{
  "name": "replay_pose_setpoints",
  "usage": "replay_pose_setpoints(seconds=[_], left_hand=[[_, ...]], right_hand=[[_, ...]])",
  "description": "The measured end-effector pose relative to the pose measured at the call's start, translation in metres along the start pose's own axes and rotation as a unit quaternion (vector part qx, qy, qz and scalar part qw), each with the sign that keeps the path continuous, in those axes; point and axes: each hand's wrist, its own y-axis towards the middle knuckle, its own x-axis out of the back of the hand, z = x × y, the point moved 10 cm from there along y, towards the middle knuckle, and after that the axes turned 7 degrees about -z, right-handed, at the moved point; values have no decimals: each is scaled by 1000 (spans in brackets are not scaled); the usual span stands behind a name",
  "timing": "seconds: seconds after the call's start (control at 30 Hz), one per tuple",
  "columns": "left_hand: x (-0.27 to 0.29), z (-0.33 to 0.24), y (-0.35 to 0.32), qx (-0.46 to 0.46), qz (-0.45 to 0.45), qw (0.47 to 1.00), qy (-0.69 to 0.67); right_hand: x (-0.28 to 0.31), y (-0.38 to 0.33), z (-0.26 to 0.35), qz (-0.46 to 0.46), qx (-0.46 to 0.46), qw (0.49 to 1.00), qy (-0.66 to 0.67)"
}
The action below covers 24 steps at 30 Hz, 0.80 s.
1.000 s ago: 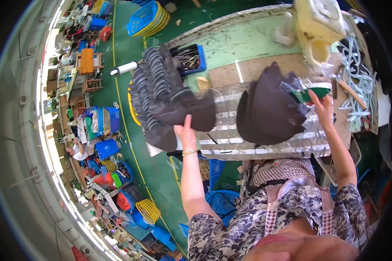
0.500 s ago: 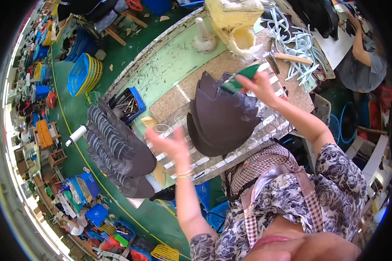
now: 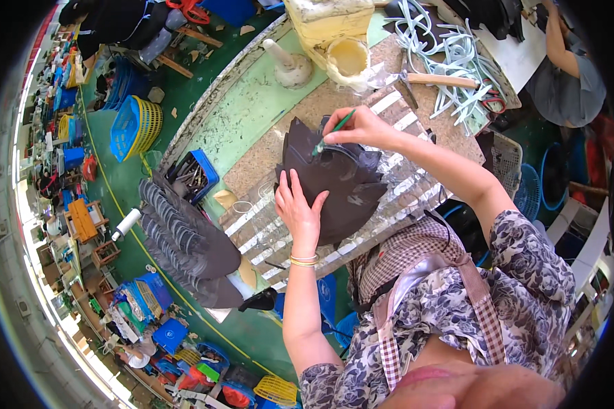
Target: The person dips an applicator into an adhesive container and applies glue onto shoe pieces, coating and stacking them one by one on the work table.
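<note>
The left hand [image 3: 299, 213] lies spread on a fanned stack of dark pieces [image 3: 348, 201], and the right hand [image 3: 356, 129] pinches a green tool [image 3: 345, 120], its lower end at the stack's upper part. More dark pieces [image 3: 201, 245] overlap in rows to the left, beside a blue tray [image 3: 206, 168]. A wooden-handled hammer [image 3: 440, 80] lies near tangled pale strips [image 3: 450, 51].

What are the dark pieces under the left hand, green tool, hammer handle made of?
Dark pieces: leather or synthetic sheet, unclear; matte, thin-edged. Green tool: probably plastic, finish unclear; strong colour, thin profile. Hammer handle: likely bare wood; tan, dull.
</note>
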Motion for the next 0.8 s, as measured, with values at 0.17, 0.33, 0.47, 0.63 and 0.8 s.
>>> replay_pose_setpoints(seconds=[0.17,0.33,0.47,0.63,0.8], left_hand=[[0,4,0,11,5,1000,11],[-6,10,-1,22,25,999,-21],[-11,14,5,30,10,999,-33],[-3,16,-8,35,-2,999,-20],[2,19,-9,45,-24,998,-47]], right_hand=[[34,-54,-65,-130,-7,987,96],[43,-60,-31,-167,29,977,127],[-8,-33,-5,-54,143,988,-1],[-2,-118,-14,36,223,974,-23],[-21,-60,17,32,133,988,-64]])
